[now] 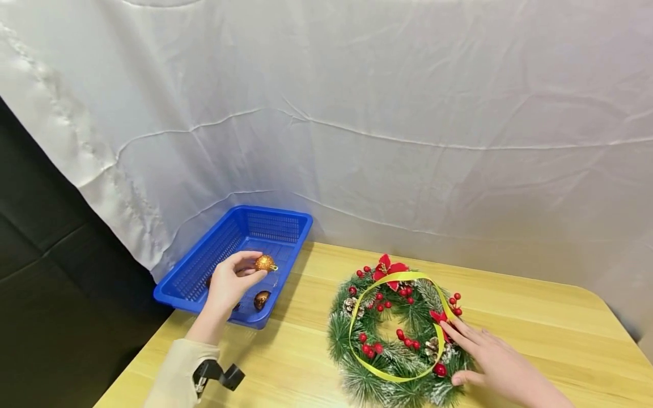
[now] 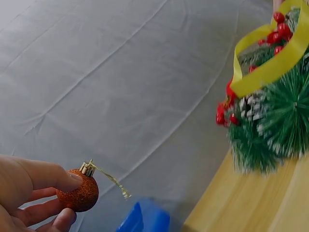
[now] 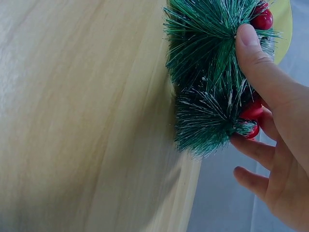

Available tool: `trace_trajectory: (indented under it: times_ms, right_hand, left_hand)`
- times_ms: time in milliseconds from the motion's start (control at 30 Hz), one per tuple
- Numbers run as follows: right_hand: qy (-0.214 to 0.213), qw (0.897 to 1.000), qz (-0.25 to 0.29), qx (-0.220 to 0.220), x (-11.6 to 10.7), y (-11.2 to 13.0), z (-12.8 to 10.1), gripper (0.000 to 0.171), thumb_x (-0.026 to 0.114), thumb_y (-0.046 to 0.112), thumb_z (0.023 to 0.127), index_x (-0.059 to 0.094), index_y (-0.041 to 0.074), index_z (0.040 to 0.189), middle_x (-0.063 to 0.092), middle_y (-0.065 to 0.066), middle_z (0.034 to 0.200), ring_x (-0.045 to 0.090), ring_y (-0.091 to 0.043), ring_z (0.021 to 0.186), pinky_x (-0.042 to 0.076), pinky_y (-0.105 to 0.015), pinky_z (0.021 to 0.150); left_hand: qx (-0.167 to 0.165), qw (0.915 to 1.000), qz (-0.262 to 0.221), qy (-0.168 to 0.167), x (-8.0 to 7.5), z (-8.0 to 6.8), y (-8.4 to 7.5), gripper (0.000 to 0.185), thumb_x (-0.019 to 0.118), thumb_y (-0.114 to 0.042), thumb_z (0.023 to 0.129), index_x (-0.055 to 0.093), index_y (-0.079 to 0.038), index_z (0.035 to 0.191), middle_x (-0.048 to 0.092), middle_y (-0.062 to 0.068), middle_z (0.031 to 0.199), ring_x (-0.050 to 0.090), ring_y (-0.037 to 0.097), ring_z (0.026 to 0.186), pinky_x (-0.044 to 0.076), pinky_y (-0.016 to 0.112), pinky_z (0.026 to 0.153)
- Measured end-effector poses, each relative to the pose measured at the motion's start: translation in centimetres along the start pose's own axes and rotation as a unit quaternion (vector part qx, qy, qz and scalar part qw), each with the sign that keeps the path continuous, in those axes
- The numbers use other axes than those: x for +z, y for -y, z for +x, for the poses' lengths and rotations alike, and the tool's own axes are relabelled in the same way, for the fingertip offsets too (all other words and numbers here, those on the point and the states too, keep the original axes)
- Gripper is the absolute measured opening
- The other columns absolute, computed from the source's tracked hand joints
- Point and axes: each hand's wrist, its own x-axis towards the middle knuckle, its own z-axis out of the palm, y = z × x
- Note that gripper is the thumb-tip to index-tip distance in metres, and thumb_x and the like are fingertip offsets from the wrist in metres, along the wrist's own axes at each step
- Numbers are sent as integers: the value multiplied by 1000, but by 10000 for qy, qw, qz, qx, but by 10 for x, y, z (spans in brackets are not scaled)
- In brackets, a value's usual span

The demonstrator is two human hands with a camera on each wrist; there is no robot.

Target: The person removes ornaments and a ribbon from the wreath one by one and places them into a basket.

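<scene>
My left hand [image 1: 230, 281] pinches a glittery copper-orange bauble [image 1: 265, 263] between thumb and fingers, above the blue basket. In the left wrist view a gold cap and a short gold string [image 2: 111, 180] stick out from the bauble [image 2: 79, 193]. My right hand [image 1: 490, 357] rests at the right side of the green Christmas wreath [image 1: 342, 334], its fingers spread straight over the edge by a red flower. A loop of yellow ribbon [image 1: 355, 317] lies over the wreath, among red berries, pine cones and red flowers. The right wrist view shows the thumb on the green needles [image 3: 207, 58].
The blue plastic basket [image 1: 301, 238] stands at the table's left back corner, with a shiny brown bauble [image 1: 262, 300] and others partly hidden inside. A pale curtain [image 1: 408, 141] hangs behind the wooden table [image 1: 551, 317]. A black wrist mount [image 1: 216, 374] sits on the left sleeve.
</scene>
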Motion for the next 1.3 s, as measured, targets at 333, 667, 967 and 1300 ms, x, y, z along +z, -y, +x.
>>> trace_trajectory:
  times_ms: [333, 667, 967, 1300]
  right_hand:
    - [-75, 10000, 15, 18, 2, 0, -1, 90, 58, 67, 75, 33, 24, 150, 35, -15, 149, 45, -52, 119, 35, -67, 94]
    - [-29, 9999, 63, 80, 1, -1, -1, 90, 58, 68, 75, 34, 24, 150, 35, -14, 149, 45, -51, 120, 36, -67, 93]
    - [70, 9998, 114, 117, -1, 0, -1, 91, 57, 69, 75, 34, 22, 150, 34, -14, 150, 44, -52, 120, 35, -68, 94]
    - [-78, 9999, -10, -84, -2, -1, 1, 91, 59, 66, 74, 36, 18, 149, 36, -16, 148, 45, -51, 119, 35, -65, 96]
  left_hand:
    - [-4, 9981, 582, -227, -15, 3, 27, 36, 77, -3, 78, 67, -1, 112, 69, 17, 99, 66, 24, 89, 50, 13, 73]
    - [-179, 9931, 1122, -298, -30, 12, 39, 35, 76, -7, 81, 66, -1, 114, 68, 19, 102, 65, 29, 90, 54, 28, 72]
    - [-161, 9884, 1509, -51, -39, 16, 49, 36, 75, -3, 79, 65, 3, 112, 65, 25, 106, 63, 38, 95, 54, 46, 77]
    - [-229, 9909, 1253, 428, -44, 19, 51, 36, 73, -5, 81, 64, 1, 116, 62, 23, 116, 59, 36, 106, 51, 44, 84]
